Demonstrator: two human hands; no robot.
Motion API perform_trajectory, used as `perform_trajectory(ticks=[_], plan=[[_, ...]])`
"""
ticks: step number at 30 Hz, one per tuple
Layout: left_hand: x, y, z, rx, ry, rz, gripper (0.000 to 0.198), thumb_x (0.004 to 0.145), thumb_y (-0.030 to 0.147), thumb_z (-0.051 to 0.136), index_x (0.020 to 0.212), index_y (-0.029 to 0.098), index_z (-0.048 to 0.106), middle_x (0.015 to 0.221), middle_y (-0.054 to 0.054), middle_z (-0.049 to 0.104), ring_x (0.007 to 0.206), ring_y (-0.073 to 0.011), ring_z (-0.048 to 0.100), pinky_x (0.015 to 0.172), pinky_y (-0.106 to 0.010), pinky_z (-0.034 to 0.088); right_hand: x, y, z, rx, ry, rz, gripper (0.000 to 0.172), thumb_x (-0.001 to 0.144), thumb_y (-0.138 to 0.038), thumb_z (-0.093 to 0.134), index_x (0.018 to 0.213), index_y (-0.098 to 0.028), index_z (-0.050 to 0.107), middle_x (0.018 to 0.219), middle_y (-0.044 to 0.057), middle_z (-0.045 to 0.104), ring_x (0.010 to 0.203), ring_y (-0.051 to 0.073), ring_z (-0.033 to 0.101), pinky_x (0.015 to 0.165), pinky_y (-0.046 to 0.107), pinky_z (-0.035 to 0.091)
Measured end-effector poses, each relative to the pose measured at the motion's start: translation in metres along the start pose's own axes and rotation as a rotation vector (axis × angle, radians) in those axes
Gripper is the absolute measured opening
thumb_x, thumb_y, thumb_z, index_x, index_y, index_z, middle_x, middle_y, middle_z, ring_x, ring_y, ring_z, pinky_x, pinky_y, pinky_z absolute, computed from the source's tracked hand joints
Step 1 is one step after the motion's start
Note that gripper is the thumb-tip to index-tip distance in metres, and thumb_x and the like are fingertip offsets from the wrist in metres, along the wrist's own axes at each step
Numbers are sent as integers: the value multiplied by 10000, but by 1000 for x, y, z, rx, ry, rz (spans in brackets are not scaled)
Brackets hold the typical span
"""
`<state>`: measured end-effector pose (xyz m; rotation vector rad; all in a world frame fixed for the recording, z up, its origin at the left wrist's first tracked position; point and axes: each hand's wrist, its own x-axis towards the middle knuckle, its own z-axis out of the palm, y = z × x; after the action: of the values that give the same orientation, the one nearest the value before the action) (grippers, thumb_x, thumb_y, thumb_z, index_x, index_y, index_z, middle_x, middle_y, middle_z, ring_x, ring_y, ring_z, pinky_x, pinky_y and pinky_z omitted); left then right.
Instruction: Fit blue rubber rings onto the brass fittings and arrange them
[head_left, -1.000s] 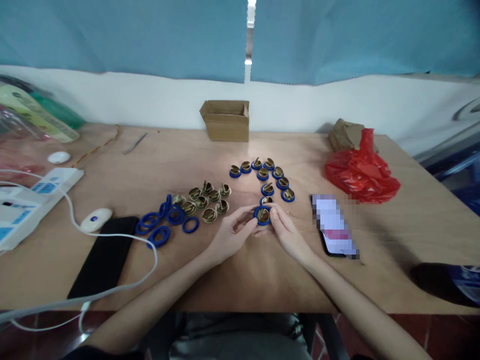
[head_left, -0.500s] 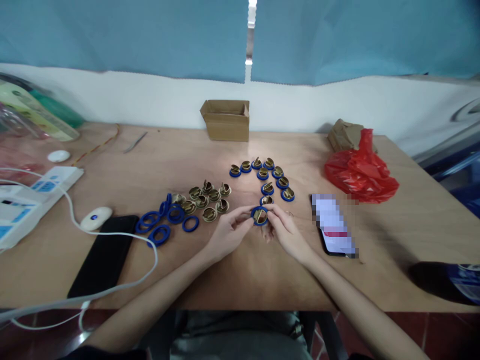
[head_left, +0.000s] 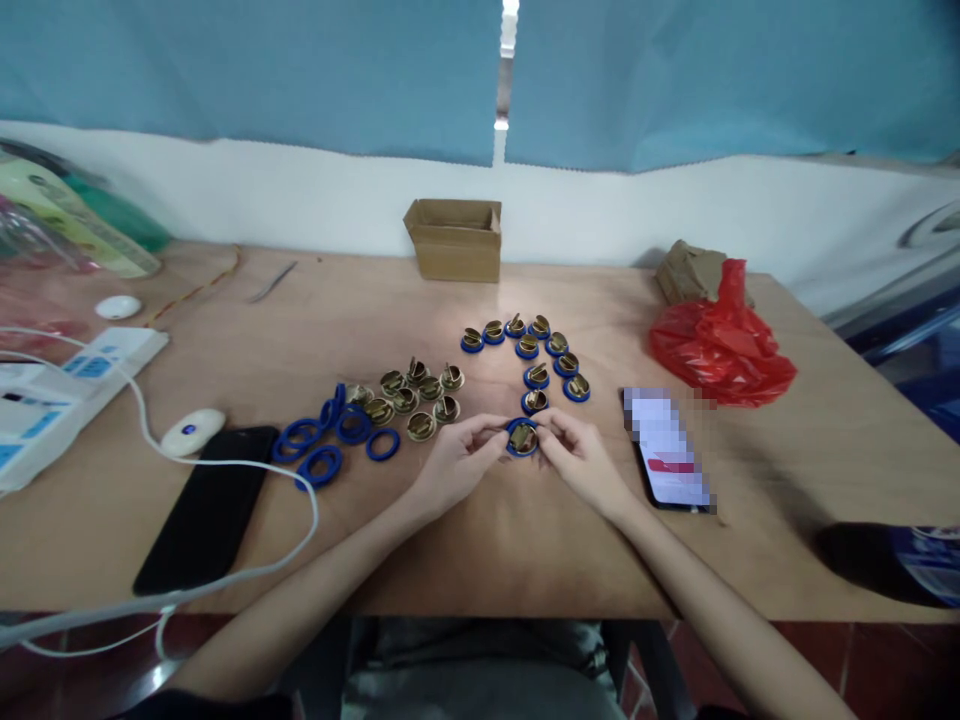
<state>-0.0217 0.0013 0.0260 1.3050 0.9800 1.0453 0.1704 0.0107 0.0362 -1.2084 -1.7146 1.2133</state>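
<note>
Between my two hands is a round gold-coloured metal piece with a blue ring [head_left: 523, 437] around it. My left hand [head_left: 466, 458] pinches its left edge and my right hand [head_left: 576, 455] pinches its right edge. Just beyond my fingertips lies a similar gold piece in a blue ring [head_left: 534, 402]. More such ringed pieces [head_left: 527, 346] curve away behind it in a loose arc. To the left, several gold pieces without rings [head_left: 405, 401] are clustered. Beside them are loose blue rings [head_left: 382, 444], some overlapping.
A lit phone [head_left: 670, 450] lies to the right, near a red plastic bag [head_left: 720, 345] and a dark bottle [head_left: 892, 562]. An open cardboard box [head_left: 457, 255] stands by the wall. At left are a dark phone [head_left: 210, 515], a white cable [head_left: 311, 515] and a power strip [head_left: 82, 395].
Both hands still pinch the ringed gold piece, which has shifted and tilted slightly between the fingers. The view has moved a little; the pieces on the table lie as before.
</note>
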Motion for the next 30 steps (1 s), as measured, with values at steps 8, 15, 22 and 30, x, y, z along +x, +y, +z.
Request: perform_trajectory(ticks=[8,15,22,30], plan=[[0,-5,-1,0,25,13,229,863,255,608,1009,142,745,914,-56,791,713,-162,737,655,-269,626,-2,-7,1,-5,-7,-21,221,961,-351,499,868,-191,619,579,-34,554,508,126,515,524,247,398],[0,0,6,-46,-72,54,278,912,287,612,1135,144,695,1008,-89,782,897,-203,750,821,-332,624,3,-2,1,90,42,6,307,962,-448,492,796,-200,565,577,-39,524,487,113,488,495,243,396],[3,-6,5,-126,-55,-1,349,875,266,648,1198,133,656,936,-79,783,822,-182,741,781,-310,607,5,-1,2,237,12,77,181,885,-361,536,990,-220,578,687,-25,606,504,127,553,508,272,475],[5,-8,0,-142,-52,3,371,849,232,659,1209,140,649,916,-66,774,747,-159,722,709,-289,606,3,-1,3,260,-35,33,223,864,-284,563,1076,-218,573,697,-34,596,546,122,543,547,271,460]])
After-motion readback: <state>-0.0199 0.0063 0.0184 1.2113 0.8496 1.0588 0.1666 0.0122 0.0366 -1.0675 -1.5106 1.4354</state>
